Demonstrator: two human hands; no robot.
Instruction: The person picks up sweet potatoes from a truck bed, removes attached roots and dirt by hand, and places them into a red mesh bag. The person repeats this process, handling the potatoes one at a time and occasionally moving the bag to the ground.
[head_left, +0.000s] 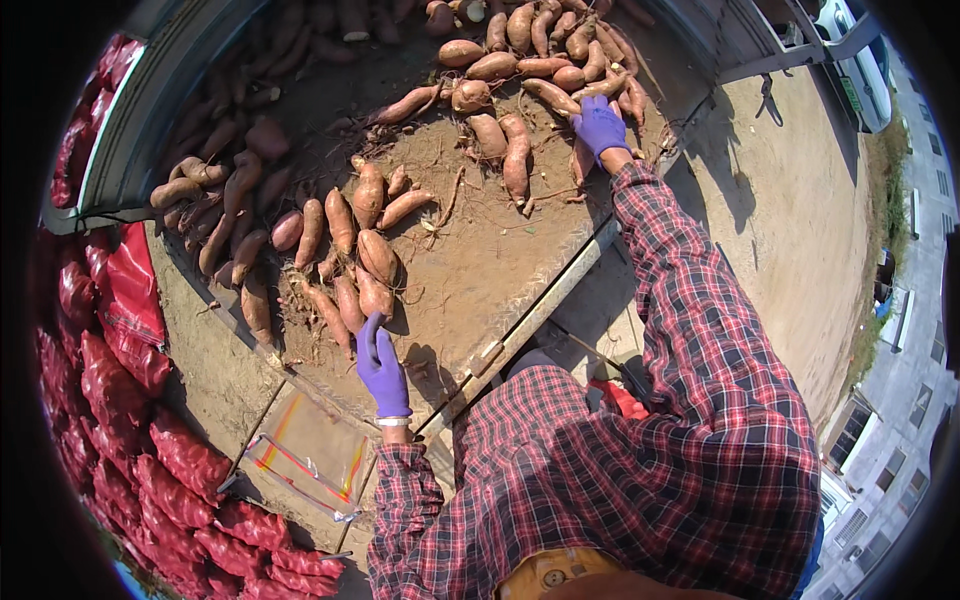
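Observation:
My left hand (382, 371), in a purple glove, hovers at the near edge of the truck bed with nothing visible in it. Its fingertips are beside the lower end of a sweet potato (373, 292) in the near left group; whether they touch is unclear. Farther off to the right, my right hand (600, 127), gloved alike, reaches down onto sweet potatoes at the edge of a heap (551, 67). The hand hides its fingertips, so its grip cannot be made out. One sweet potato (581, 161) lies just under its wrist side. Two more sweet potatoes (516, 157) rest left of it.
A metal bed rim (536, 304) runs between me and the soil-covered floor (465, 247). A clear plastic bag (311, 454) spans two rods at the lower left. Filled red mesh sacks (180, 457) are stacked left. Side panels (124, 161) flank the bed; a vehicle (855, 67) stands right.

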